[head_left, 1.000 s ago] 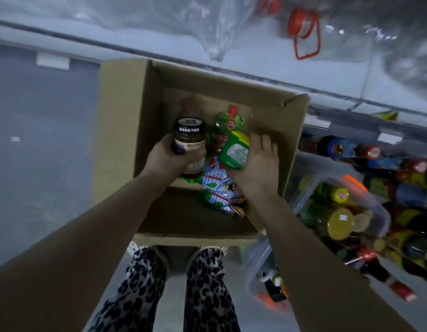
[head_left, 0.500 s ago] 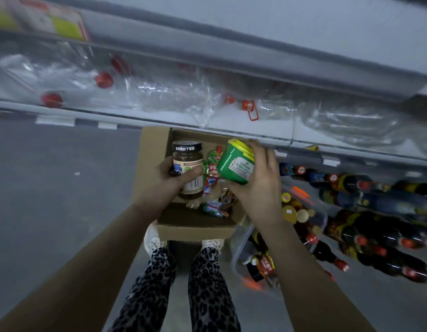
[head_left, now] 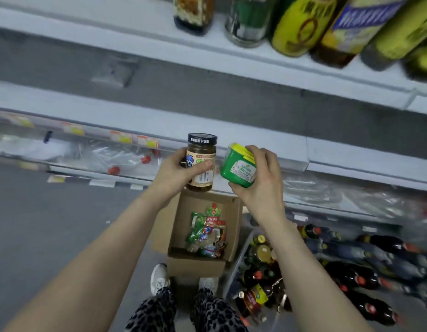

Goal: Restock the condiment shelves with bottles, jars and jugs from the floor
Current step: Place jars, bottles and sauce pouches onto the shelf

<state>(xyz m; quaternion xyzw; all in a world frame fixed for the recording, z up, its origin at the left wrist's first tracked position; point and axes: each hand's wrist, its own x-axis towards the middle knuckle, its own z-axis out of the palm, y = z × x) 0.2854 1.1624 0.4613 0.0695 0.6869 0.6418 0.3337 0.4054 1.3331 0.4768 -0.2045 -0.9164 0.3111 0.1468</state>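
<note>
Carry step — my left hand (head_left: 174, 174) grips jar (head_left: 202, 161), right hand (head_left: 264, 188) grips green tub (head_left: 238, 170), over box (head_left: 195, 265); next, I judge — stand both upright near shelf (head_left: 207, 123) front edge.

Glossy glass jar (head_left: 201, 164) with a shiny black lid, a smooth green plastic tub (head_left: 237, 169), a matt brown cardboard box (head_left: 198, 265) of crinkly foil sachets (head_left: 206, 232), and matt painted metal shelves (head_left: 231, 130).

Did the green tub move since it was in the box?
Yes. The green tub, in the right hand, went up: it was down in the cardboard box, now it is above it, by the shelf edge.
</note>
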